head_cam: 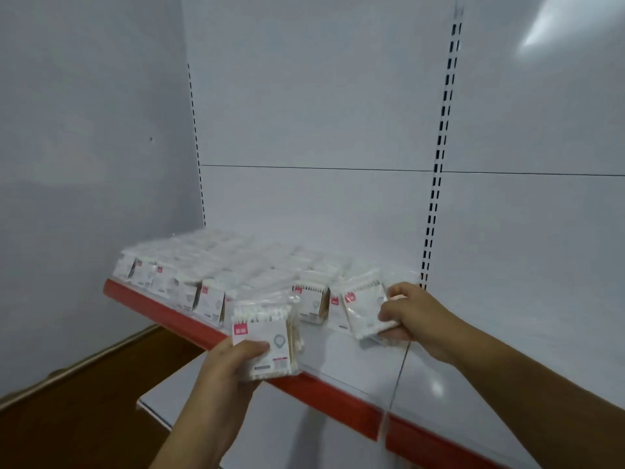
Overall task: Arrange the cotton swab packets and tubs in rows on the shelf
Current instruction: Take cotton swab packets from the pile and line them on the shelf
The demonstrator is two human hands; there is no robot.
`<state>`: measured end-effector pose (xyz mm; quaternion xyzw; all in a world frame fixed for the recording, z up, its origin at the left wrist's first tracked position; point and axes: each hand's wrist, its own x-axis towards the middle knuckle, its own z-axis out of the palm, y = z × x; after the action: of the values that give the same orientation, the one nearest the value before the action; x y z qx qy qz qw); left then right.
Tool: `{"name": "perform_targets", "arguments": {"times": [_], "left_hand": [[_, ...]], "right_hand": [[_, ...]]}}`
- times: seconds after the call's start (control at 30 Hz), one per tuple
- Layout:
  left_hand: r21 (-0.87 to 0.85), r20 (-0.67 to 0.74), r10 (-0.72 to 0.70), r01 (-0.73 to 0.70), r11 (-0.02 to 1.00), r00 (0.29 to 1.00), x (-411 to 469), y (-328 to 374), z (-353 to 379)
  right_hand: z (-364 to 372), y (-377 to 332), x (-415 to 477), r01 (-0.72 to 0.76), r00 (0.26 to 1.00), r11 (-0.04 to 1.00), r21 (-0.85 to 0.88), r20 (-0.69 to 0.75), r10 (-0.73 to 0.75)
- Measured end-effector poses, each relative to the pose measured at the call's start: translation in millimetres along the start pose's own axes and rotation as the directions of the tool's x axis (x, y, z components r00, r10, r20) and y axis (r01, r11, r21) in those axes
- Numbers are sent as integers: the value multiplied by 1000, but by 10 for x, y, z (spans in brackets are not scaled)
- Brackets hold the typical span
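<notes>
My left hand [223, 377] grips a clear packet of cotton swabs [267, 336] with a white card and pink label, held just above the shelf's red front edge [324, 394]. My right hand [409, 316] grips another swab packet [363, 308], tilted, at the right end of the stock on the white shelf [365, 360]. Several rows of matching packets [209, 269] stand upright across the shelf's left and middle, reaching back to the wall. A packet with wooden-stick swabs [313, 301] stands between my two hands. No tubs are visible.
White back panels with slotted uprights [436, 184] rise behind the shelf. A white side wall [84, 147] closes off the left. A lower white shelf [287, 431] sticks out beneath, and brown floor [67, 418] lies at the lower left. Bare shelf surface extends to the right of my right hand.
</notes>
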<state>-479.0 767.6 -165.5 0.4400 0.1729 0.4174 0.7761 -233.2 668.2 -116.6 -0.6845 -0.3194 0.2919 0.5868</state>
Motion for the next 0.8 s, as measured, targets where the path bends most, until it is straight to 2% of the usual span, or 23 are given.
{"name": "perform_targets", "arguments": {"times": [0.07,0.13,0.2,0.3,0.37,0.43,0.47,0.5,0.53,0.57,0.6,0.63,0.7,0.8], "left_hand": [[-15,14,11,-11,1000,1000,156,94,-172],[-13,38,-12,13,1000,999,292,171,-259],[-7,64,-57,58,998,996,408,210,-323],[-23,149,-125,130,991,981,516,245,-402],[-8,177,-159,163,987,971,576,255,-446],[1,202,-187,191,982,961,633,248,-459],[8,223,-201,204,979,954,660,239,-444],[18,247,-209,211,977,946,688,224,-423],[33,275,-216,215,976,937,719,199,-396],[52,303,-224,219,974,926,747,163,-352],[72,322,-239,228,971,916,768,114,-292],[98,330,-257,238,966,908,772,63,-225],[149,349,-294,257,955,890,750,-32,-96],[181,361,-316,267,947,877,733,-121,-28]], "right_hand": [[399,159,112,-22,995,995,-98,-98,12],[701,322,234,2,972,964,-267,-224,-64],[929,411,353,15,951,892,-452,-269,-153],[1187,396,516,8,927,667,-745,-245,-285],[1310,331,569,-6,928,513,-858,-195,-316],[1331,241,515,-16,940,419,-908,-156,-302],[1295,191,440,-12,939,442,-897,-162,-304],[1234,135,337,21,932,539,-842,-178,-314],[1162,69,215,82,927,700,-709,-202,-314],[1099,-20,82,150,937,857,-493,-205,-281],[1041,-104,-22,182,955,941,-285,-177,-238],[983,-166,-92,179,968,967,-184,-144,-207],[899,-239,-166,163,976,962,-219,-108,-190],[794,-281,-207,136,976,956,-260,-132,-175]]}}
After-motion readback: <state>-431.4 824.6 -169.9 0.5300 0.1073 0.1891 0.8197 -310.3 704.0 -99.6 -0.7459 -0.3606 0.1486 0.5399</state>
